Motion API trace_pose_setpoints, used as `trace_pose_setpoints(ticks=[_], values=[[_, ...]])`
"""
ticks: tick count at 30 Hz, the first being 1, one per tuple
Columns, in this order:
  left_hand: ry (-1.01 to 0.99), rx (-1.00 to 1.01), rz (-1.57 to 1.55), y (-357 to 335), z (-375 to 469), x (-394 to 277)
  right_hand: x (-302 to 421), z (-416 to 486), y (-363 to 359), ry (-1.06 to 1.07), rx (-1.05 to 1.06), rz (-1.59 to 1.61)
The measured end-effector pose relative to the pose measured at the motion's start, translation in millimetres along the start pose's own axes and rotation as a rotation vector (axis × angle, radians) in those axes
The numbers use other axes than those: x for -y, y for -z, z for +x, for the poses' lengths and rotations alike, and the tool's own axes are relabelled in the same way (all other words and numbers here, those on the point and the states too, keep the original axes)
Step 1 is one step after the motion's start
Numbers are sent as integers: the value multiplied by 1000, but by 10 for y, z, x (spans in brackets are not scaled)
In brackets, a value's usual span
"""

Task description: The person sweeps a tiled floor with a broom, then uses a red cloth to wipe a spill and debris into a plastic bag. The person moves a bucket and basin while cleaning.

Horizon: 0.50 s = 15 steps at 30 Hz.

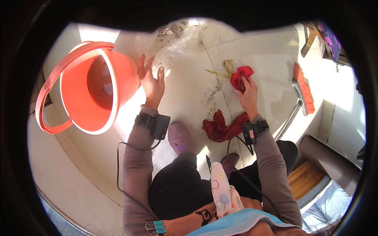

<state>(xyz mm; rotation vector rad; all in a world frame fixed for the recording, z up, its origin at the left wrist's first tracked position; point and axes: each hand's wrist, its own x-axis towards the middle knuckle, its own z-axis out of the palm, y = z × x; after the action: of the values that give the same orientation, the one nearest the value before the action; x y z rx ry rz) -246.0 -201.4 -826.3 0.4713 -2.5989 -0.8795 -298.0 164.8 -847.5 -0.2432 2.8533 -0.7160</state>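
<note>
My left hand (152, 85) is beside the right wall of an orange plastic bucket (127, 70), fingers spread and nothing in them. Dark, murky water (102, 85) lies in the bucket. My right hand (248, 94) rests its fingertips on a bunched red cloth (244, 72) on the tiled floor; whether the fingers pinch it cannot be told. A yellowish ribbon or strip (227, 69) lies against that cloth's left side. A darker red cloth (221, 129) is spread in a curve nearer my feet, partly below my right wrist.
Clear plastic sheeting (180, 48) and dark debris (171, 31) lie at the far side. Dirt specks (211, 97) mark the tiles. At right are an orange-headed mop or broom (304, 88) and a wooden furniture leg (308, 44). Cables run from both wrist devices.
</note>
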Motion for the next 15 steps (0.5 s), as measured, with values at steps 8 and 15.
trace_pose_setpoints(ticks=[8,15], values=[[101,113,-223,208,-301,-176,500,394,-220,180,-76,305],[57,132,-199,280,-419,-158,361,931,-289,213,-60,-189]])
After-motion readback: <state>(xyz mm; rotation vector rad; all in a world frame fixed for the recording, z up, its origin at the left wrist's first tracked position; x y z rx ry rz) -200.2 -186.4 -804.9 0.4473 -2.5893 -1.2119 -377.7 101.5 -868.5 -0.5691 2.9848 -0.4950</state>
